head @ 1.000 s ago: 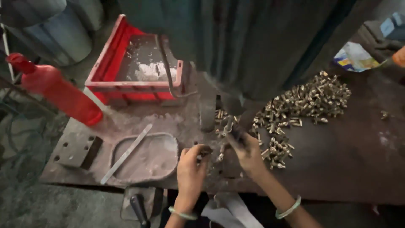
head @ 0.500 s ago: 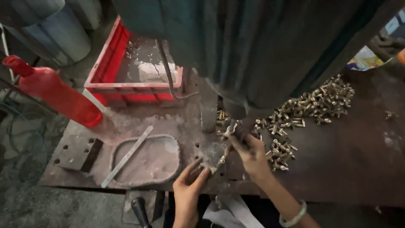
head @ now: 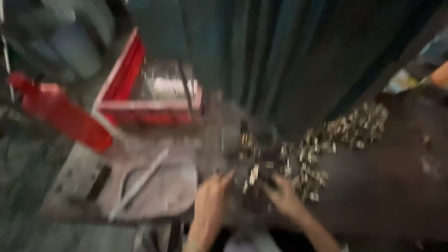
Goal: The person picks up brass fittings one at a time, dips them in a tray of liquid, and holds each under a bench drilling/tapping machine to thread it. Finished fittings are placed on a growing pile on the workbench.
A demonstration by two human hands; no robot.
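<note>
The small metal pieces (head: pixel 343 128) heaped at the right are pale brass-gold. The counter (head: pixel 396 186) beneath them is dark brown. The crate (head: pixel 140 109) is bright red with a whitish rim, and the bottle (head: pixel 60 114) is red. The machine body (head: pixel 280 56) above is dark teal-green. The shallow tray (head: pixel 158 186) is dusty grey.

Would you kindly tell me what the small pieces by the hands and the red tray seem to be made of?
The heap of small pale yellowish pieces looks like metal, perhaps brass: glinting highlights, though blur hides detail. The red rectangular open tray has thin, flat walls with an even colour, either painted sheet metal or plastic; the blur leaves it open.
</note>
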